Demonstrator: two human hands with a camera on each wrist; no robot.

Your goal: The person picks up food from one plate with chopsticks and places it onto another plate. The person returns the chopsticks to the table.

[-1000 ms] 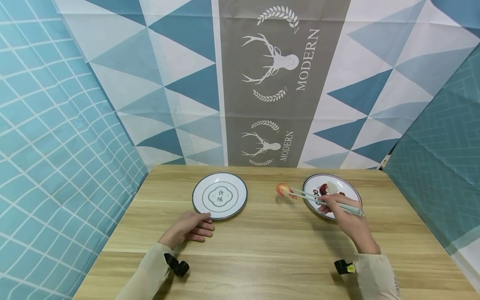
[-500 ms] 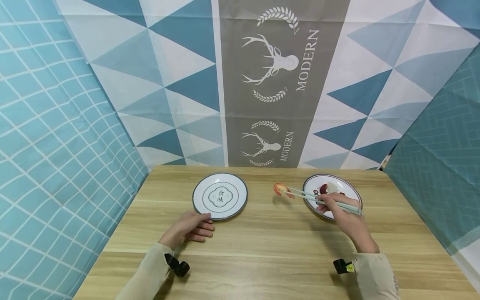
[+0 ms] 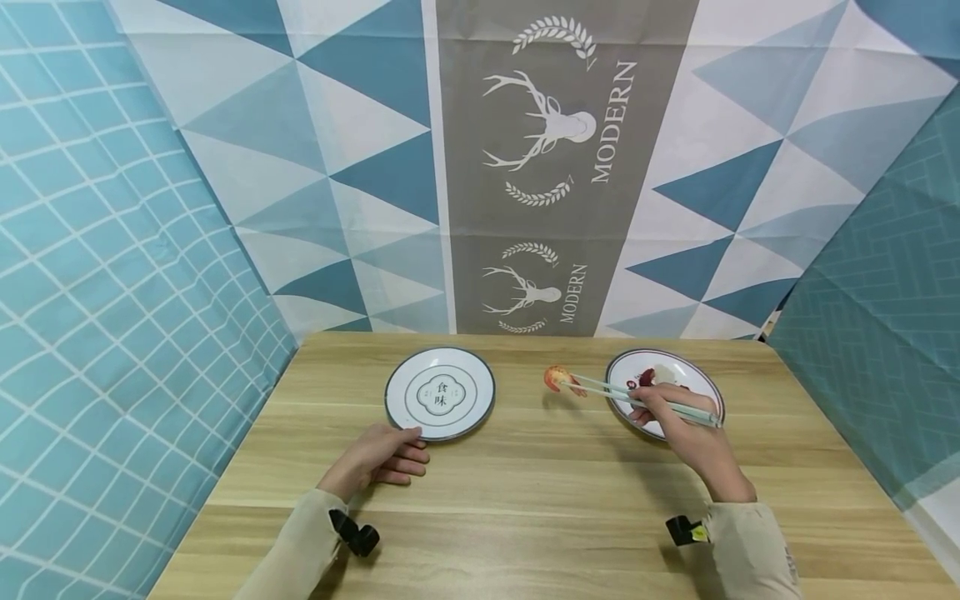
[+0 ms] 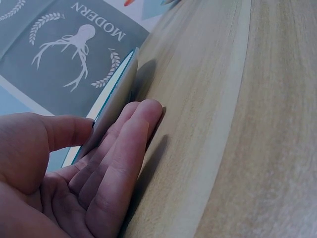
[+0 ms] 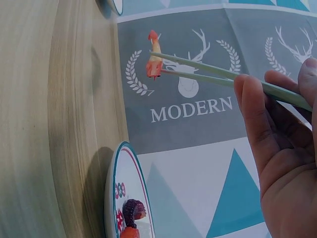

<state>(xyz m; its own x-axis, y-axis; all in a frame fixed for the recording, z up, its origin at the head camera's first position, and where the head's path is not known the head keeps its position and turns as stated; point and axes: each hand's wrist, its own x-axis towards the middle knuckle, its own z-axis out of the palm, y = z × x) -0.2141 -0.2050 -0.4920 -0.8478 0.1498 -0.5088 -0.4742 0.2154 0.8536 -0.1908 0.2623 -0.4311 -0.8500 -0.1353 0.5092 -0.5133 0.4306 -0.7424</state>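
A cooked orange-red shrimp (image 3: 558,379) is held above the table between the tips of pale green chopsticks (image 5: 208,69). My right hand (image 3: 693,429) grips these chopsticks near their thick end, over the right-hand plate (image 3: 697,371). That oval-looking plate carries dark red pieces, a white piece and something orange-red (image 5: 130,232); the hand partly hides them. On the left sits a round white plate (image 3: 412,400) with a dark rim and printed characters. My left hand (image 3: 382,454) holds its near edge, thumb on the rim and fingers beneath in the left wrist view (image 4: 114,163).
Both plates stand on a wooden table (image 3: 510,517), towards its back edge. Behind rises a patterned cloth (image 3: 517,200), with blue tiled sheets (image 3: 127,275) along the left and right sides. A small black camera (image 3: 360,537) is strapped at each wrist.
The right hand and chopsticks have shifted slightly left, carrying the shrimp a little away from the right plate. My left hand and its plate have stayed in place.
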